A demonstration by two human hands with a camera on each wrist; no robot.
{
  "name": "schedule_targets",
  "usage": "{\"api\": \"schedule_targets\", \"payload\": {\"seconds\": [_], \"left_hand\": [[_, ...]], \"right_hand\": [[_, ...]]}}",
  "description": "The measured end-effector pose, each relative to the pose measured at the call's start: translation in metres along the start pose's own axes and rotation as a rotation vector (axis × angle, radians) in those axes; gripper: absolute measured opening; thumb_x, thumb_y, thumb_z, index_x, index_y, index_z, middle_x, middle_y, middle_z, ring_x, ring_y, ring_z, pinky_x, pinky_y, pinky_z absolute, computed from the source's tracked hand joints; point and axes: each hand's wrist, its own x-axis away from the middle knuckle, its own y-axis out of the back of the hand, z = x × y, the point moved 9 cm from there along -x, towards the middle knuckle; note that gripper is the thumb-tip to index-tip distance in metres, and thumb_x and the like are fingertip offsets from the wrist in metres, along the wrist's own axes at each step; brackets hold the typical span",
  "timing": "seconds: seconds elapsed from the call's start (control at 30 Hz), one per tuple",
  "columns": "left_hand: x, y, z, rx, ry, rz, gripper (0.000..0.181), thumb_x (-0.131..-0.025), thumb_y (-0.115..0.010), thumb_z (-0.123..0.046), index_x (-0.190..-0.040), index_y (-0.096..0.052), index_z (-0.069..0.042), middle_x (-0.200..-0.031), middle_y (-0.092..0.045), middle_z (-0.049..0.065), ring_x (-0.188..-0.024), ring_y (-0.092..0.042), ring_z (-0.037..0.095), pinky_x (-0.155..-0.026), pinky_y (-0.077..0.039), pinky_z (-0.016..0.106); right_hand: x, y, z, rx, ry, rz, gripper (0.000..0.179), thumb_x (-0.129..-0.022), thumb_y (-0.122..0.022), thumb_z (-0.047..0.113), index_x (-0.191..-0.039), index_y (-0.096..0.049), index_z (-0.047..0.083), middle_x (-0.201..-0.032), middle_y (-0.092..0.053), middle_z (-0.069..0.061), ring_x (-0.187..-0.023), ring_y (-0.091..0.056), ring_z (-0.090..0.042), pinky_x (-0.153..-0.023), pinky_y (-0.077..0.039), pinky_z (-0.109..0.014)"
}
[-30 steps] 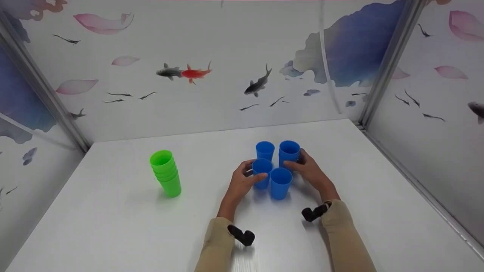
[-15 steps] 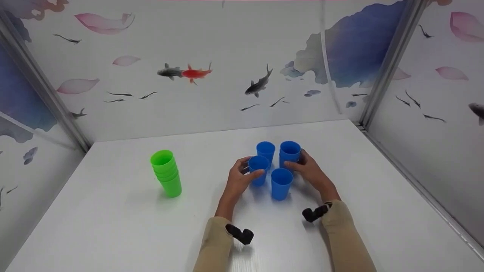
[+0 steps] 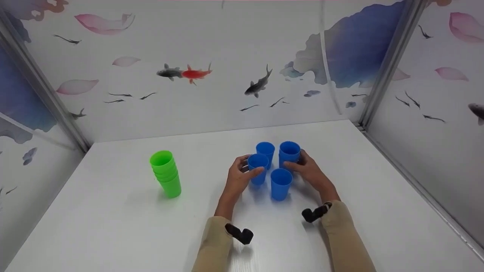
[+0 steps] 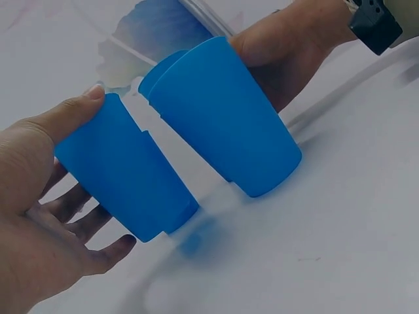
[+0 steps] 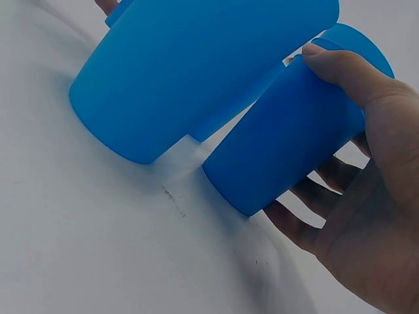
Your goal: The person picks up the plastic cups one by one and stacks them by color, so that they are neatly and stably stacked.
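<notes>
My left hand [image 3: 237, 179] grips a blue cup [image 3: 257, 172] between thumb and fingers; its base looks just off the table in the left wrist view. Opposite, my right hand [image 3: 309, 172] holds a pair of nested blue cups [image 3: 289, 155], thumb near the rim, fingers behind. A single blue cup [image 3: 280, 187] stands upright between the hands, nearer to me. Farther back, another blue cup [image 3: 266, 149] is partly hidden by the one in my left hand. The right wrist view shows the held nested cups [image 5: 281, 137] upright beside the nearer single cup [image 5: 190, 72].
A stack of several bright green cups [image 3: 170, 183] stands to the left on the white table [image 3: 113, 226]. Walls printed with fish and petals [image 3: 227, 105] close in the back and both sides. A black wrist camera [image 3: 240, 234] sits on the left sleeve.
My left hand has moved its blue cup a little left and up, away from the nearer single cup. The right hand and the other cups look unmoved.
</notes>
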Motion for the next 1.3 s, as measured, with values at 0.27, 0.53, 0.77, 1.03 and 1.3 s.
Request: {"api": "schedule_targets", "payload": {"seconds": [0.27,0.53,0.77,1.03,1.3], "left_hand": [[-0.001,0.002,-0.010,-0.011,-0.016,-0.008,0.081,-0.081,-0.079,-0.052,-0.145,-0.046,-0.014,-0.150,-0.052,0.013,-0.138,-0.050,0.034,-0.111,-0.047,0.050],[-0.002,-0.002,-0.030,-0.049,-0.058,0.018,0.083,-0.081,-0.078,-0.054,-0.146,-0.045,-0.015,-0.150,-0.051,0.011,-0.137,-0.051,0.033,-0.109,-0.049,0.049],[-0.006,-0.006,-0.050,-0.052,-0.088,0.021,0.078,-0.084,-0.077,-0.049,-0.145,-0.046,-0.013,-0.148,-0.053,0.013,-0.135,-0.053,0.033,-0.109,-0.049,0.049],[-0.006,-0.004,-0.076,-0.107,-0.108,-0.007,0.077,-0.084,-0.077,-0.048,-0.145,-0.046,-0.011,-0.146,-0.054,0.014,-0.134,-0.054,0.032,-0.108,-0.050,0.048],[-0.008,-0.007,-0.114,-0.119,-0.154,-0.021,0.075,-0.087,-0.075,-0.047,-0.144,-0.045,-0.009,-0.145,-0.054,0.016,-0.132,-0.055,0.031,-0.108,-0.051,0.047]], "right_hand": [[0.000,0.001,0.000,0.016,-0.021,0.000,0.110,-0.084,-0.070,0.063,-0.162,-0.007,0.019,-0.169,-0.015,-0.014,-0.156,-0.013,-0.040,-0.123,-0.017,-0.064],[0.000,0.001,0.000,0.024,-0.031,-0.007,0.110,-0.083,-0.071,0.064,-0.162,-0.009,0.020,-0.169,-0.016,-0.013,-0.156,-0.014,-0.040,-0.122,-0.018,-0.064],[-0.001,0.000,-0.001,0.018,-0.026,0.004,0.105,-0.087,-0.070,0.059,-0.162,-0.009,0.020,-0.169,-0.017,-0.013,-0.156,-0.014,-0.040,-0.123,-0.018,-0.063],[-0.001,-0.001,-0.002,0.021,-0.029,0.005,0.102,-0.086,-0.071,0.059,-0.161,-0.013,0.022,-0.168,-0.020,-0.011,-0.156,-0.017,-0.039,-0.122,-0.019,-0.064],[-0.001,0.001,0.001,-0.001,-0.020,0.010,0.105,-0.084,-0.070,0.062,-0.161,-0.012,0.022,-0.168,-0.019,-0.010,-0.156,-0.017,-0.038,-0.122,-0.019,-0.065]]}}
